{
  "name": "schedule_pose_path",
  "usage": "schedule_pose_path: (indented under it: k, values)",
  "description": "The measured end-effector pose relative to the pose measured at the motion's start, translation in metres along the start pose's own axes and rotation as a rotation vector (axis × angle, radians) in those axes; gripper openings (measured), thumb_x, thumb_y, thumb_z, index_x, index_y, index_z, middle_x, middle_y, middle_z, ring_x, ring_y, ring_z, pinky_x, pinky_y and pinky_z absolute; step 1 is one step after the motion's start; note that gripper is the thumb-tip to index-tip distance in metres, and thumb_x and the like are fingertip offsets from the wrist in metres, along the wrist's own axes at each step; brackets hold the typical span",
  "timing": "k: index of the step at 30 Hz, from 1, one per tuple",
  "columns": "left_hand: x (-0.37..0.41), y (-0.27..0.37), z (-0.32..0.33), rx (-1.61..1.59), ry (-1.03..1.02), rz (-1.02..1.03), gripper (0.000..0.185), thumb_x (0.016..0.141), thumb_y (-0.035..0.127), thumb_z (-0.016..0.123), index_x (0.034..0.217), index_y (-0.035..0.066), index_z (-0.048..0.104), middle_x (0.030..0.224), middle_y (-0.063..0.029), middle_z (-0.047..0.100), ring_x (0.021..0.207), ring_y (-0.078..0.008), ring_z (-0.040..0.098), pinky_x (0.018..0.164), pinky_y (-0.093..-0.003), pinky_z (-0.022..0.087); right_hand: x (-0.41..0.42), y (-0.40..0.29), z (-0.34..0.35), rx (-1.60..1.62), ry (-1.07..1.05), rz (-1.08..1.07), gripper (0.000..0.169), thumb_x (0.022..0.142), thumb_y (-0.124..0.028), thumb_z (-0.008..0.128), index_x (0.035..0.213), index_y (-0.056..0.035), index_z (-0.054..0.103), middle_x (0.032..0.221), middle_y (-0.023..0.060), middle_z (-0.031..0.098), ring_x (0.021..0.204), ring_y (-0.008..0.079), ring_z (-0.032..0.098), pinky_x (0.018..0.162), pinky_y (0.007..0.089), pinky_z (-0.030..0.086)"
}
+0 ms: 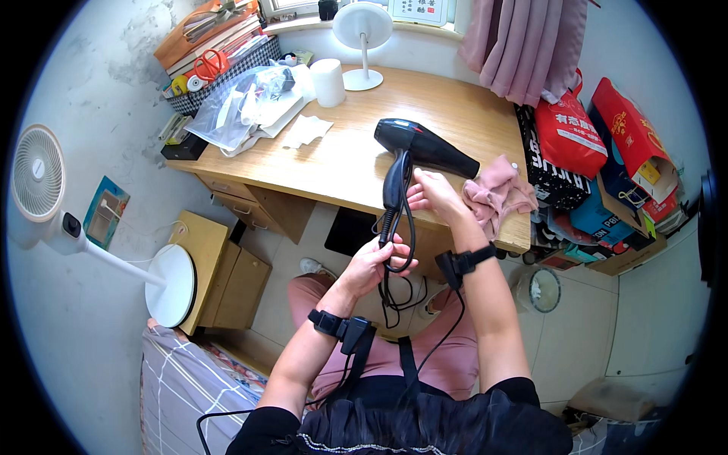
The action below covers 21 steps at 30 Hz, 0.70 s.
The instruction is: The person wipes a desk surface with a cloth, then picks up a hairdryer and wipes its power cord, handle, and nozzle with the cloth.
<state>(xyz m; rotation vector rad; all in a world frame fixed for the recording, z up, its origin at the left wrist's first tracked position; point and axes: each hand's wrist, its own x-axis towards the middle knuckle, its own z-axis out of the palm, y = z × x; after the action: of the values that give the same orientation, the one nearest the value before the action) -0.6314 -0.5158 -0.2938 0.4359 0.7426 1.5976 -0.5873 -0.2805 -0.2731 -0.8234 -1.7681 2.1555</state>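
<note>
A black hair dryer [427, 145] lies on the wooden desk [347, 165], its nozzle towards the right and its handle pointing at me past the desk's front edge. My left hand [378, 264] grips the black power cord [410, 227] below the handle's end, where it runs in loops. More of the cord hangs down over my lap. Beside the handle, my right hand [435, 196] is at the upper cord loop with its fingers part curled; whether they pinch the cord cannot be told. A crumpled pink cloth [497, 193] lies just right of that hand.
Towards the desk's back stand a white round lamp or mirror [363, 28] and a white paper roll [328, 82]. Plastic bags [250, 102] and a checked basket [227, 71] are at the left. Gift bags and boxes [571, 136] crowd the right side. A white fan [38, 170] stands far left.
</note>
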Motion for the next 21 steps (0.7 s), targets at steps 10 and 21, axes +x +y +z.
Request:
schedule_pose_path:
  k: [10, 21]
  values:
    - [-0.006, -0.006, 0.032, 0.343, -0.029, -0.009, 0.029, 0.103, 0.019, 0.041, 0.125, 0.001, 0.035, 0.113, -0.0207, 0.059, 0.099, -0.0331, 0.067, 0.084, -0.039, 0.057, -0.039, -0.009, 0.042, -0.296, 0.103, -0.036, 0.063, 0.079, -0.058, 0.07, 0.102, -0.0025, 0.051, 0.081, 0.0066, 0.06, 0.065, 0.0172, 0.063, 0.052, 0.0305, 0.052]
    - [0.001, -0.008, -0.003, -0.025, -0.195, -0.05, 0.063, 0.096, 0.053, 0.047, 0.133, 0.001, 0.046, 0.122, -0.0181, 0.06, 0.111, -0.0292, 0.061, 0.094, -0.0428, 0.05, -0.058, 0.01, 0.073, 0.081, -0.095, 0.105, 0.034, 0.089, -0.028, 0.063, 0.103, 0.0005, 0.049, 0.087, 0.0153, 0.065, 0.067, 0.0219, 0.067, 0.054, 0.0329, 0.055]
